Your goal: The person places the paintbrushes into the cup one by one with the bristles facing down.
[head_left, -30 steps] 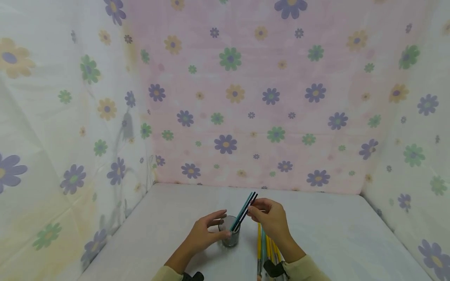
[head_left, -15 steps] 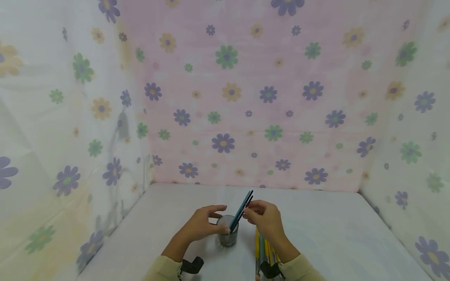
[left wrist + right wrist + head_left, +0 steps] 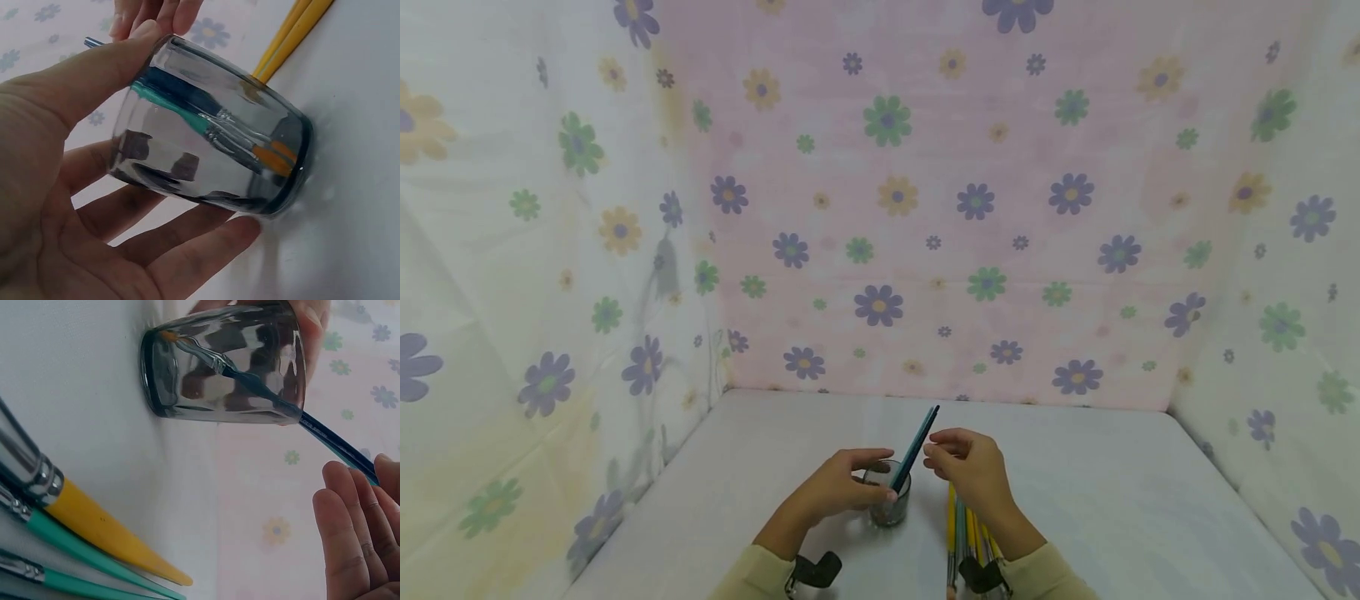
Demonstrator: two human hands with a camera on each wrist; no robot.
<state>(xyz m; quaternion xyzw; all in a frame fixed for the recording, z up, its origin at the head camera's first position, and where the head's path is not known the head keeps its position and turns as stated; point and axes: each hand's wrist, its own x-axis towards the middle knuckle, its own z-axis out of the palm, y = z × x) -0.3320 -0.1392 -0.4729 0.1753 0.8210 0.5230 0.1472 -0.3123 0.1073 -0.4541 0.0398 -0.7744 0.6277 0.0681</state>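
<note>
My left hand (image 3: 838, 485) holds a clear drinking glass (image 3: 891, 515) upright on the table, thumb at the rim and fingers round the far side. In the glass lean a few paintbrushes (image 3: 913, 454) with dark blue and teal handles. Their orange bristles (image 3: 273, 159) point down near the glass bottom in the left wrist view. My right hand (image 3: 973, 471) is just right of the handles, fingertips close to them with a small gap in the head view. In the right wrist view its fingers (image 3: 340, 531) look fairly straight, and the handle ends are partly hidden behind them.
More paintbrushes with yellow (image 3: 112, 531) and teal (image 3: 87, 550) handles lie on the white table (image 3: 1120, 517), under and beside the right forearm. A flowered pink and white cloth (image 3: 940, 208) stands behind the table and along both sides.
The paintbrush handles, spread apart earlier, have come together and lean in the glass. My right hand has let go and drawn slightly away; the left hand stays at the glass.
</note>
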